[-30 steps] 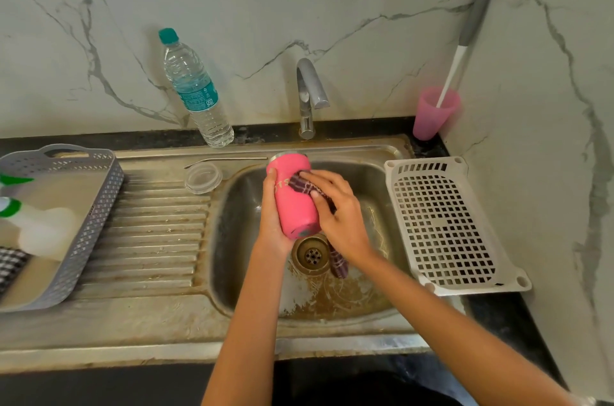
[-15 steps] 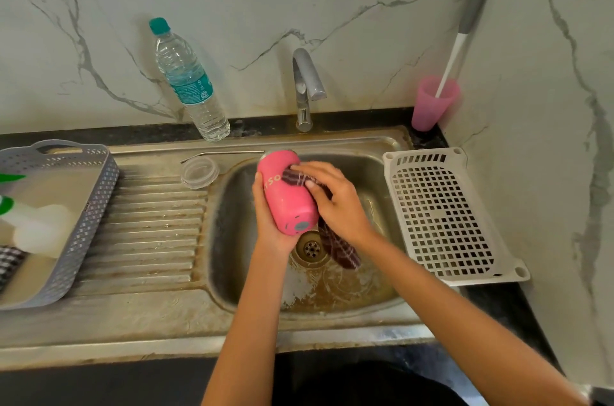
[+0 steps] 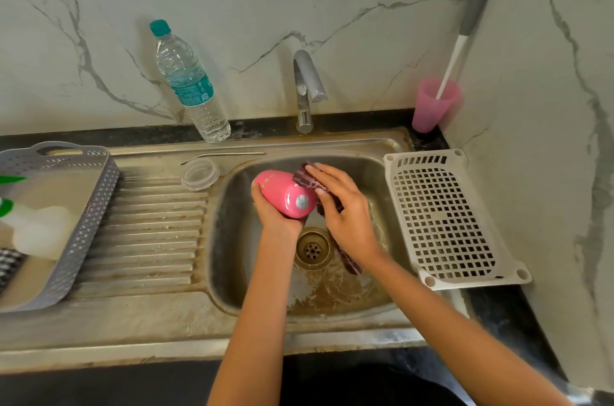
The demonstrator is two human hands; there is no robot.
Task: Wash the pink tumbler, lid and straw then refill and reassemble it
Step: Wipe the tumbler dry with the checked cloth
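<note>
Over the sink basin (image 3: 232, 239), my left hand (image 3: 272, 213) grips the pink tumbler (image 3: 282, 193) from below. The tumbler lies almost on its side with its base turned toward me. My right hand (image 3: 345, 209) presses a dark checked cloth (image 3: 309, 179) against the tumbler's right side with flat fingers, and the cloth's loose end hangs down past my wrist. The clear lid (image 3: 200, 173) lies on the drainboard left of the basin. The metal straw (image 3: 222, 155) lies along the sink's back rim.
A water bottle (image 3: 189, 86) stands behind the drainboard and the tap (image 3: 307, 90) rises behind the basin. A pink cup (image 3: 433, 105) with a brush stands in the right corner. A white perforated tray (image 3: 448, 219) sits right of the basin, a grey basket (image 3: 83, 223) with bottles at the left.
The tumbler has tipped from nearly upright to nearly flat, its base now facing me. My right hand has slid the cloth from the tumbler's front round to its right side.
</note>
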